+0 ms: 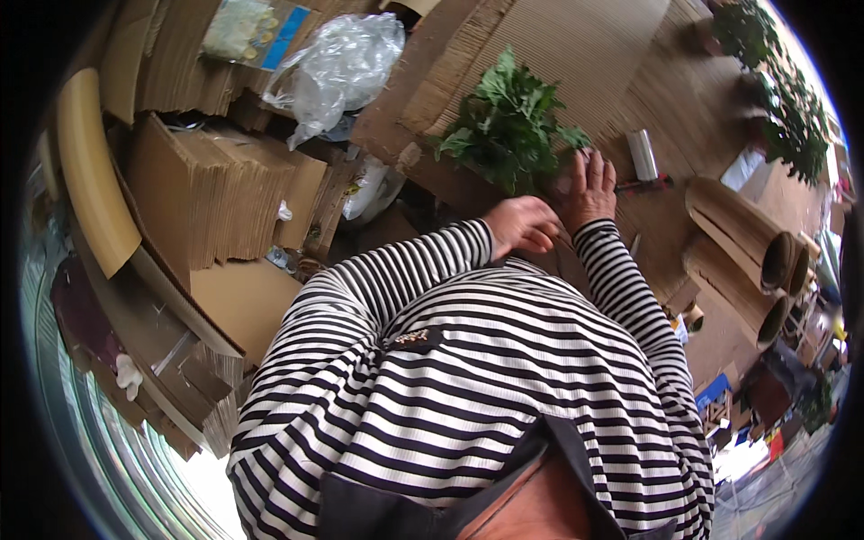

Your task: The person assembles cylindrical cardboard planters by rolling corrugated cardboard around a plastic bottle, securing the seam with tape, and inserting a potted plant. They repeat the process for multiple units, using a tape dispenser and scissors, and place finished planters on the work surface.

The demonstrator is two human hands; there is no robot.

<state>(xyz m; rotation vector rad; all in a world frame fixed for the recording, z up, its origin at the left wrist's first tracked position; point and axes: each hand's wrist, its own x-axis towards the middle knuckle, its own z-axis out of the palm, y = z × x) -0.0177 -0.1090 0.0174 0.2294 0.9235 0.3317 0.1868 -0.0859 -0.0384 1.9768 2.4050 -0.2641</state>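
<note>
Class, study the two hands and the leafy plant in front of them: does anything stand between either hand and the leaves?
Nothing visible does. The right hand is at the lower right of the leafy plant, the left hand just below it in the picture. The pale cylinder lies right of both, out of the way.

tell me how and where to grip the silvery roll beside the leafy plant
Probably around the middle of the silvery roll, from its right: it's a narrow cylinder, with a red-and-black item at its near end and the leafy plant leftward.
</note>
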